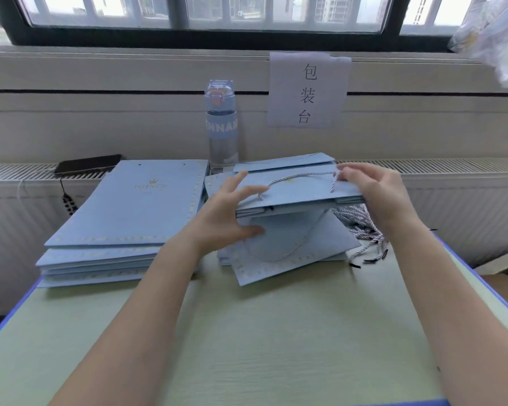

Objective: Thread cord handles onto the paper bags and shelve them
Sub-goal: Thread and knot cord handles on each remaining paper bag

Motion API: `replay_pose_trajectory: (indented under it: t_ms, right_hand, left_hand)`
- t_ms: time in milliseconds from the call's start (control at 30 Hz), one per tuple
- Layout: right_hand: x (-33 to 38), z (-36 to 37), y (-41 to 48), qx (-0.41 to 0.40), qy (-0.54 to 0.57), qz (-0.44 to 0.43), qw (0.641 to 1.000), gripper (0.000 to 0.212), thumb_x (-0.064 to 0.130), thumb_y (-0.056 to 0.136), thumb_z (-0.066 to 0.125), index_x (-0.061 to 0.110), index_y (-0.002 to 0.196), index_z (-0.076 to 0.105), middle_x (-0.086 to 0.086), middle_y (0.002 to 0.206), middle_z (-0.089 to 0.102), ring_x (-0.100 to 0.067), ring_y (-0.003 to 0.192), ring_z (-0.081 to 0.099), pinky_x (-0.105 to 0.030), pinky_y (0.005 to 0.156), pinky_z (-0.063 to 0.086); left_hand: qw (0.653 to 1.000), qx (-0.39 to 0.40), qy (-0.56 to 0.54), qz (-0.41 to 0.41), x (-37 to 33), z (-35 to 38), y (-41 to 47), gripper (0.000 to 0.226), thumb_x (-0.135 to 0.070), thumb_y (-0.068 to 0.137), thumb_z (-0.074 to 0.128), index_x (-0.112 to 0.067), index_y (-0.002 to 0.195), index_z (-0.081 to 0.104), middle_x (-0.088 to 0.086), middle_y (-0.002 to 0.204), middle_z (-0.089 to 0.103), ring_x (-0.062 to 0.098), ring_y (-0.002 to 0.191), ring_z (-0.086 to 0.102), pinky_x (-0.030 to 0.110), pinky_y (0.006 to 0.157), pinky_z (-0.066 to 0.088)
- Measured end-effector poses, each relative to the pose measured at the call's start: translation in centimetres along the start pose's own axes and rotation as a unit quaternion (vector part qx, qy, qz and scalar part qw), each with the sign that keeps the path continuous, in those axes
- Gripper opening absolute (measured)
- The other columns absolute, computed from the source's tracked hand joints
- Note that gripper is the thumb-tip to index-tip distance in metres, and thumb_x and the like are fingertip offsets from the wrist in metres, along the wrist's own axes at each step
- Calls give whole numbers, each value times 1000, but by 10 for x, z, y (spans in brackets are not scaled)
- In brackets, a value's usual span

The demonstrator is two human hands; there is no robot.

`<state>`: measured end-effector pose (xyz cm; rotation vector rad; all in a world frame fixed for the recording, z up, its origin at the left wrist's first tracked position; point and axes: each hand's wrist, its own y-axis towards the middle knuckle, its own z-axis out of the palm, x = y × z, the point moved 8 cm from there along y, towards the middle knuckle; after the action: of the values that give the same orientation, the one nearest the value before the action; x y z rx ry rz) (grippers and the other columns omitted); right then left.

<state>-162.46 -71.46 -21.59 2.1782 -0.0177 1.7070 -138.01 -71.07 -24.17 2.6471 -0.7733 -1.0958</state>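
Two hands: both of yours are on one paper bag (299, 191), lifted above the far right part of the table (276, 332).
Left hand (232, 212): you clamp the bag's left end, with your thumb beneath and your fingers spread on top.
Right hand (376, 194): your fingertips are curled, pinching the cord handle (296, 177) where it meets the bag's right punched hole.
Paper bag: pale blue matte card, folded flat and held nearly level, its layered edges facing you.
Cord handle: twisted white rope in a shallow arc across the top face, with one short tail hanging by your left fingers.
Pile (291, 250): more flat blue bags directly below the held one, lying skewed. The top sheet has a border of cream dashes and a cord loop lying on it.
Loose cords (361, 227): a tangled bundle of twisted white-and-grey cords with dark tips, by the table's right edge under your right wrist.
Stack (135, 206): neat rectangular bags toward the far left corner. The top one has a gold crown print and two small holes at its far end.
Bottle (222, 124): a translucent blue cylinder, upright at the far edge between stack and pile.
Phone (87, 164): a flat black slab on the slatted grille (18, 171) beyond the far left corner.
Sign (308, 89): a white paper sheet with black characters, on the wall.
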Motion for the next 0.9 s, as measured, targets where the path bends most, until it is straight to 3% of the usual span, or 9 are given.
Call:
replay_pose_trajectory:
  t_ms: [100, 233, 333, 433, 533, 633, 733, 833, 900]
  right_hand:
    - [16, -6, 1, 13, 161, -73, 984, 42, 56, 71, 67, 21, 95, 70, -2, 99, 71, -19, 100, 62, -36, 96, 44]
    - [28, -1, -9, 43, 153, -173, 972, 61, 69, 65, 69, 28, 110, 63, 7, 106, 68, -16, 104, 60, -34, 95, 47]
    - [32, 4, -13, 39, 104, -195, 975, 49, 59, 69, 71, 33, 109, 61, 10, 104, 67, -6, 95, 60, -25, 87, 50]
    - [26, 8, -11, 36, 48, -170, 984, 30, 27, 81, 72, 34, 108, 61, 11, 103, 64, 4, 79, 60, -16, 73, 49]
    - [10, 5, -5, -4, -47, -141, 989, 19, 18, 88, 65, 20, 107, 66, 14, 90, 65, 2, 51, 52, -16, 57, 42]
    - [1, 3, -3, -38, -64, -119, 990, 12, 22, 90, 62, 18, 100, 68, 24, 60, 58, 3, 46, 48, -15, 56, 38]
    - [11, -2, -8, -70, 22, -136, 988, 10, 19, 88, 66, 27, 81, 68, 21, 63, 62, 2, 66, 53, -23, 71, 44]
    - [25, -7, -14, -98, 132, -159, 973, 25, 10, 89, 62, 26, 70, 65, 19, 55, 58, 7, 57, 48, -9, 59, 39]
    - [31, -10, -19, -114, 181, -164, 963, 18, 14, 90, 60, 21, 75, 66, 18, 58, 61, 6, 58, 50, -10, 59, 42]
  left_hand:
    - [977, -188, -61, 74, -12, -32, -5, 34, -8, 79, 75, -21, 109, 68, 4, 126, 62, 11, 116, 58, 30, 101, 45]
    - [937, -310, -151, 60, -16, -56, -15, 21, -10, 84, 70, -12, 105, 72, -1, 100, 73, 3, 94, 67, 20, 87, 51]
    - [923, -328, -197, 36, -9, -59, -17, 19, -8, 85, 69, -8, 103, 72, 1, 97, 73, 11, 94, 68, 28, 88, 53]
    - [908, -345, -237, 20, -4, -62, -19, 15, -7, 84, 69, -13, 97, 73, -7, 90, 73, 12, 90, 68, 29, 86, 53]
    - [893, -352, -280, 25, -7, -64, -20, 16, -6, 82, 70, -21, 88, 69, -15, 82, 71, 10, 83, 67, 26, 83, 52]
    - [887, -356, -292, 46, -15, -65, -20, 16, -8, 83, 70, -20, 94, 67, -9, 91, 71, 15, 92, 66, 29, 89, 51]
    - [913, -319, -252, 14, -10, -58, -12, 29, -15, 89, 65, -24, 115, 56, -14, 114, 62, -2, 109, 56, 20, 98, 44]
    - [939, -264, -215, -53, 8, -44, -4, 57, -26, 91, 58, -23, 142, 33, -15, 139, 40, -8, 124, 36, 21, 108, 32]
    - [942, -244, -220, -67, 15, -40, -3, 62, -34, 91, 55, -25, 146, 29, -21, 140, 35, -11, 123, 34, 23, 109, 30]
